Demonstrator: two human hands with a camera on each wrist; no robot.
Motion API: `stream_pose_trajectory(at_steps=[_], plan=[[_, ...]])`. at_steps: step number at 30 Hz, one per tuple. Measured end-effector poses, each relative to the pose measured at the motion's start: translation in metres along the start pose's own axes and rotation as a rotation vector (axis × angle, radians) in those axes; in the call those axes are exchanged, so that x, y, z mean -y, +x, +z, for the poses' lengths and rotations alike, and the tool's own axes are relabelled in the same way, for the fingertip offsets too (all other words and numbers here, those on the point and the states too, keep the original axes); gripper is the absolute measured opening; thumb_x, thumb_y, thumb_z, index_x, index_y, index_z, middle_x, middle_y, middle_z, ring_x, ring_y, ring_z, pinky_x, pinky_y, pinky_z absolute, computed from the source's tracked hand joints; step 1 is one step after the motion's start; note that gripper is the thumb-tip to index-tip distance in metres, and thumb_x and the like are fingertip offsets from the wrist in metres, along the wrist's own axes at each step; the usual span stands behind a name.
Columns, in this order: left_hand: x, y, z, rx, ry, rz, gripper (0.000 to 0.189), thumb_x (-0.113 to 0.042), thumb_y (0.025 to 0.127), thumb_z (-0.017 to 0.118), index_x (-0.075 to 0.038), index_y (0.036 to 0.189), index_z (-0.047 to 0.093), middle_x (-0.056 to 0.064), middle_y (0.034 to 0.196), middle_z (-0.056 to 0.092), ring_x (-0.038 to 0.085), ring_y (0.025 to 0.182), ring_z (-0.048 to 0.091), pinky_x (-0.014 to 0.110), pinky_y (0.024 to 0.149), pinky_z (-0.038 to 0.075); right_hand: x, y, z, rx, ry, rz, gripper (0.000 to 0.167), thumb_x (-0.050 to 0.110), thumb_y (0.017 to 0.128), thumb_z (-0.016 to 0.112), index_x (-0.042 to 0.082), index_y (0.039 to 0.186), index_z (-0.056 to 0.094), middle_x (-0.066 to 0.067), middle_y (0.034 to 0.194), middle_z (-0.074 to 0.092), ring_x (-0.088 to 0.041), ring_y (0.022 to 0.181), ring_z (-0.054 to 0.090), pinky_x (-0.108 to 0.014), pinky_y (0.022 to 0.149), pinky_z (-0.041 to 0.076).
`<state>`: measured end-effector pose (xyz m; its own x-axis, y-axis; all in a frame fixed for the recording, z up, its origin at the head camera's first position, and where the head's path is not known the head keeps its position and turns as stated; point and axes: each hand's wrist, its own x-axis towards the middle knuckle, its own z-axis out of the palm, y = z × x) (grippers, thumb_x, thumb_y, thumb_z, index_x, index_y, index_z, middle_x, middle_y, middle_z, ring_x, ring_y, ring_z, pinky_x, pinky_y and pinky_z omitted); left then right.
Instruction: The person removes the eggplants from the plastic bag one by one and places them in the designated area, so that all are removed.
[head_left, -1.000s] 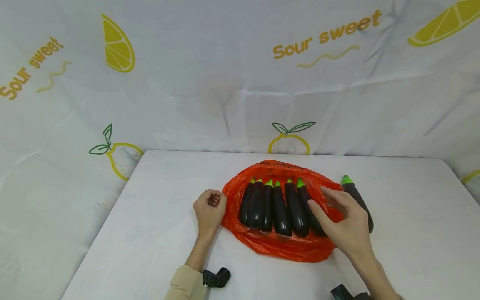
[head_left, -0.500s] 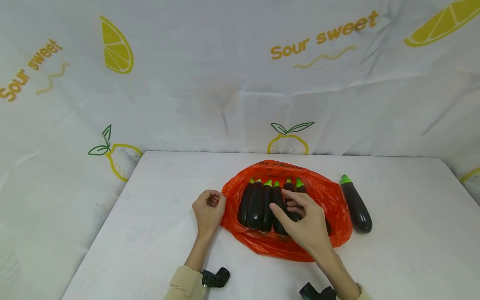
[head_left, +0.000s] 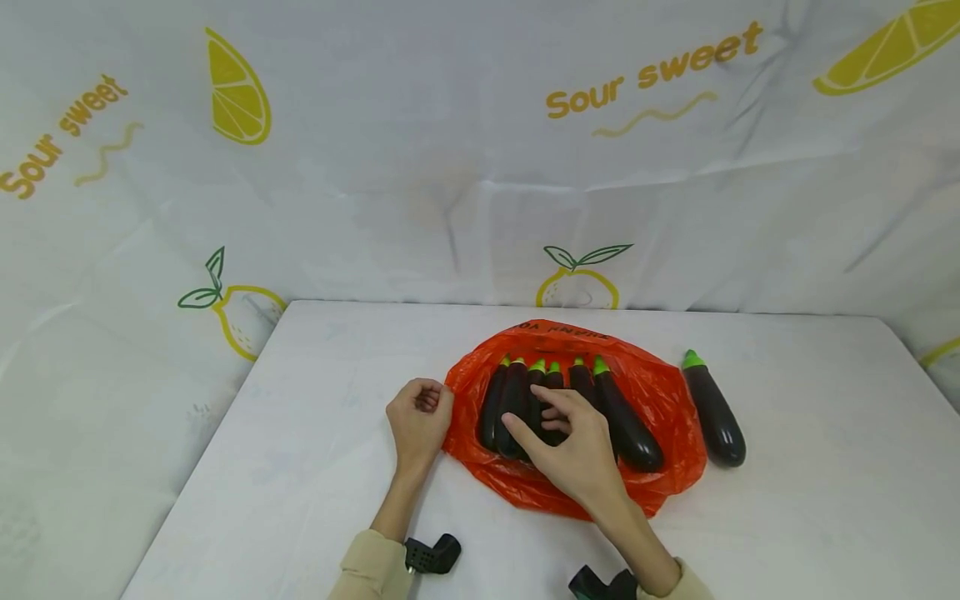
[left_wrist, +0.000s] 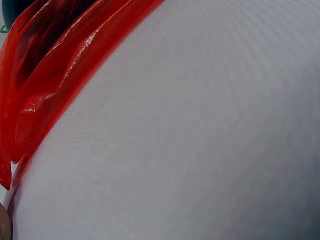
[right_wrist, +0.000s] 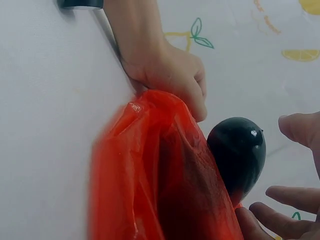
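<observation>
A red plastic bag (head_left: 678, 450) lies spread on the table with its mouth up, and several dark eggplants (head_left: 628, 429) with green caps rest side by side in it. My left hand (head_left: 420, 421), fingers curled, grips the bag's left edge; the right wrist view shows this left hand (right_wrist: 172, 70) at the gathered plastic. Over the left-middle eggplants hovers my right hand (head_left: 573, 446), thumb and fingers spread apart and partly hiding them. In the right wrist view its fingers (right_wrist: 290, 200) are beside the rounded end of an eggplant (right_wrist: 237, 155).
One more eggplant (head_left: 714, 408) lies on the white table (head_left: 817, 467), just right of the bag. A white cloth (head_left: 420, 125) printed with lemons hangs behind the table. Black wrist cameras (head_left: 433, 554) sit at both forearms.
My right hand has moved left, from the bag's right side across to the left-middle eggplants, uncovering the rightmost one in the bag. The left hand stays at the bag's edge.
</observation>
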<state>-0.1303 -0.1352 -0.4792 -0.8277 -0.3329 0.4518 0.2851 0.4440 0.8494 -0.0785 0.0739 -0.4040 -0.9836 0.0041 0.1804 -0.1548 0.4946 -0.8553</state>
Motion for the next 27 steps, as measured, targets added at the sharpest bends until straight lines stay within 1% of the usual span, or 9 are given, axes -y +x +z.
stream_pose_trajectory(at_steps=[11,16,21,27], plan=[[-0.001,0.0,-0.001,0.011,0.003,-0.007,0.008,-0.002,0.084,0.067,-0.004,0.077,0.07,0.011,0.067,0.064,0.01,0.059,0.052,0.02,0.057,0.049,0.002,-0.001,0.007,0.01,-0.001,0.031,0.057,0.034,0.082,0.084,0.005,0.128,0.07,-0.014,0.118,0.072,-0.021,0.091,0.068,-0.035,0.081,0.063],[-0.001,0.001,-0.001,0.006,0.007,0.002,0.008,-0.001,0.083,0.067,-0.003,0.076,0.069,0.012,0.067,0.064,0.01,0.059,0.052,0.02,0.057,0.049,0.002,-0.001,0.01,0.02,-0.011,0.043,0.061,0.038,0.083,0.083,0.005,0.131,0.068,-0.014,0.119,0.071,-0.02,0.091,0.068,-0.035,0.081,0.063],[0.0,0.001,0.0,0.005,0.011,0.004,0.008,-0.001,0.083,0.067,-0.003,0.075,0.069,0.011,0.066,0.064,0.009,0.059,0.052,0.02,0.056,0.049,0.002,0.0,0.011,0.03,-0.024,0.043,0.065,0.039,0.082,0.083,0.002,0.133,0.066,-0.016,0.118,0.071,-0.019,0.087,0.07,-0.034,0.079,0.063],[-0.001,0.001,0.0,0.004,0.007,0.001,0.008,-0.001,0.083,0.067,-0.003,0.075,0.069,0.011,0.066,0.064,0.009,0.059,0.052,0.02,0.056,0.049,0.005,-0.001,0.011,0.055,-0.055,0.074,0.071,0.04,0.081,0.084,-0.002,0.134,0.064,-0.018,0.116,0.072,-0.02,0.086,0.073,-0.037,0.079,0.063]])
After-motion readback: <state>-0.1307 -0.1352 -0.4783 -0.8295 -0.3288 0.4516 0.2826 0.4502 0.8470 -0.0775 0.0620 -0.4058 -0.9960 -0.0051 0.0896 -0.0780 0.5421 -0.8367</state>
